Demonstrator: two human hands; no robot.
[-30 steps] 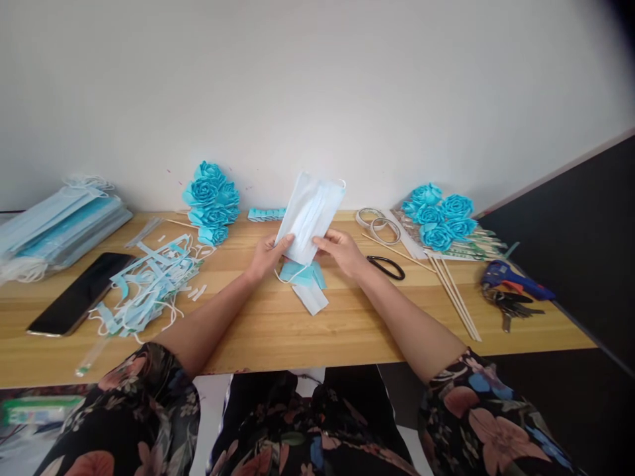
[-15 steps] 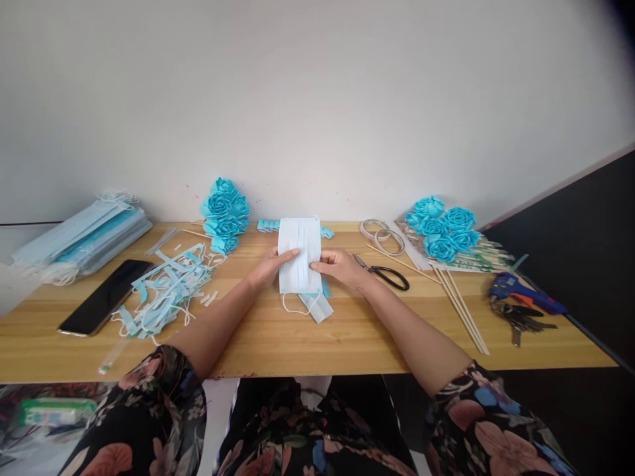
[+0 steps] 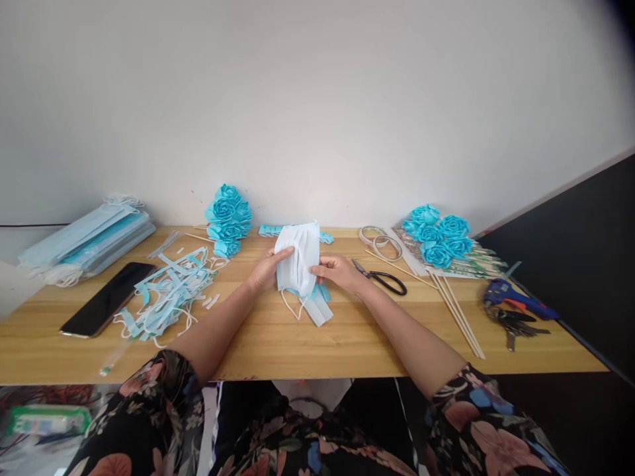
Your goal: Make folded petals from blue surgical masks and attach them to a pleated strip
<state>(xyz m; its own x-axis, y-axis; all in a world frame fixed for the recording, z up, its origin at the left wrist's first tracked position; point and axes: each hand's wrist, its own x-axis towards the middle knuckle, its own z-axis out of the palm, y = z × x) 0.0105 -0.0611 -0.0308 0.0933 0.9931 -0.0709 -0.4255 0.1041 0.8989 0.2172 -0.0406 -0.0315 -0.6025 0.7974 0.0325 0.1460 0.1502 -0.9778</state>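
Note:
Between my hands is a pale face mask [image 3: 299, 254], held upright above the table with its pleats showing and slightly bent. My left hand [image 3: 268, 268] grips its left edge, thumb on the front. At the lower right edge, my right hand [image 3: 337, 272] pinches it with thumb and fingers. A white ear loop hangs from the mask's bottom. Beneath and behind it lie a cut mask strip [image 3: 317, 309] and a pleated blue strip [image 3: 268, 231], both partly hidden.
Left are stacked masks [image 3: 89, 238], a phone [image 3: 106, 299] and mask scraps [image 3: 169, 294]. Blue flowers [image 3: 229, 221] stand behind; more flowers [image 3: 437, 236] lie right. Scissors [image 3: 380, 276], tape rolls [image 3: 387, 248], sticks [image 3: 459, 314], keys [image 3: 518, 322] and a glue gun [image 3: 520, 299] occupy the right side.
The mask, flat before, now tilts and bends between my hands, its lower right edge pulled inward. The ear loop has shifted left. The camera view has moved slightly.

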